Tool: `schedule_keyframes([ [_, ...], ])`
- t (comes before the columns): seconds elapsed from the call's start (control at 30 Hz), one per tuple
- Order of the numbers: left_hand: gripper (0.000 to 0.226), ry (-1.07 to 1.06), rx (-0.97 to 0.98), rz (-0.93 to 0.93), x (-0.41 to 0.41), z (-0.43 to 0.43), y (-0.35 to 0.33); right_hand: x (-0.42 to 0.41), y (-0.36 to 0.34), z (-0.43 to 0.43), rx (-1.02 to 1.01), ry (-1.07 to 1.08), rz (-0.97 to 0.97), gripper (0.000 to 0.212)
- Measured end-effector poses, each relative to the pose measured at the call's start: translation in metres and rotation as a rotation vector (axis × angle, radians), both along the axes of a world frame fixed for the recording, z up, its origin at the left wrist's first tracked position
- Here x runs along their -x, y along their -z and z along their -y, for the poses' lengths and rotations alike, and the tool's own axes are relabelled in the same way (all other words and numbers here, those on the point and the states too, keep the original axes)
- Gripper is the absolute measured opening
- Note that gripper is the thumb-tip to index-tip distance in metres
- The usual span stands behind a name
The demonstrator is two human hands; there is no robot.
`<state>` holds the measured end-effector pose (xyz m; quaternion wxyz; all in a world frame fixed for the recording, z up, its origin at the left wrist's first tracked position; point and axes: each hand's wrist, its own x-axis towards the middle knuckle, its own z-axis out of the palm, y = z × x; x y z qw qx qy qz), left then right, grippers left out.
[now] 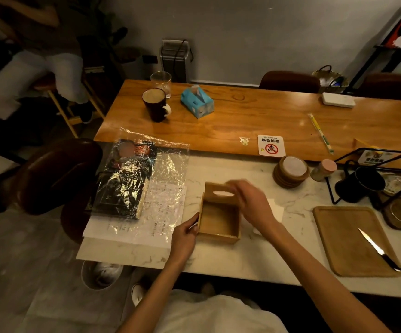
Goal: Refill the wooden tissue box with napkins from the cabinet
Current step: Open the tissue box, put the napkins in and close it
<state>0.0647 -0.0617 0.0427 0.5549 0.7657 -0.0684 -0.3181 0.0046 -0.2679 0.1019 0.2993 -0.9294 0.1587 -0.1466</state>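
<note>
Wooden tissue box (219,221) — left hand (185,233) gripping its side, right hand (252,203) blurred, grip unclear — beside plastic-wrapped papers (144,186).

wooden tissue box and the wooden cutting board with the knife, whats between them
In the head view, the right hand and forearm cross above that stretch; under them lies a white napkin on bare marble counter.
</note>
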Motion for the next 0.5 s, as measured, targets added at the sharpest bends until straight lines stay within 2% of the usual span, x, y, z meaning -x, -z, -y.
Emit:
schedule_keyframes([
  [0.07, 0.040, 0.004, -0.009, 0.027, 0.000, 0.000, 0.001, -0.029, -0.001, 0.016, -0.167, 0.108, -0.003, 0.024],
  [0.2, 0.042, -0.034, -0.053, 0.018, 0.005, 0.002, -0.005, -0.040, 0.009, 0.029, -0.234, 0.137, -0.061, 0.028],
  [0.27, 0.041, -0.127, -0.104, 0.220, 0.019, 0.005, -0.018, -0.023, 0.008, 0.033, -0.251, 0.225, 0.011, 0.034],
  [0.33, 0.037, -0.086, -0.036, 0.390, 0.034, 0.020, -0.032, 0.010, 0.012, 0.038, -0.331, 0.504, 0.120, 0.033],
  [0.4, 0.031, 0.121, 0.062, 0.291, 0.046, 0.055, -0.041, 0.052, 0.025, 0.043, -0.403, 0.800, 0.093, 0.032],
  [0.47, 0.031, 0.302, 0.036, 0.087, 0.056, 0.102, -0.042, 0.091, 0.047, 0.049, -0.496, 0.917, -0.035, 0.036],
  [0.5, 0.038, 0.353, -0.038, 0.012, 0.061, 0.125, -0.041, 0.105, 0.060, 0.052, -0.567, 0.927, -0.090, 0.039],
])
